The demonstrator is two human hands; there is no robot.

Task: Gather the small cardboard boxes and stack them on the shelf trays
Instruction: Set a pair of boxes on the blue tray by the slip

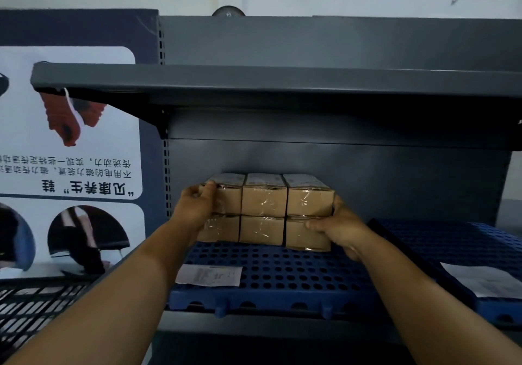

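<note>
Left hand (pixel 195 209): fingers curled, pressing the taped brown cardboard box stack (pixel 264 212) between both palms.
Right hand (pixel 339 227): fingers wrapped on the stack's opposite end.
Under fingers: perforated blue plastic tray (pixel 282 274).

1. two bare forearms come into view from the bottom edge, one on each side, with no sleeve on either.
2. the left hand (pixel 195 209) is bare: no glove, and no ring on the parts that show.
3. the right hand (pixel 343 230) is bare too (wrist plain, no watch or band).
4. the fingers (pixel 210 188) have short nails; finer detail is too blurred to tell.
</note>
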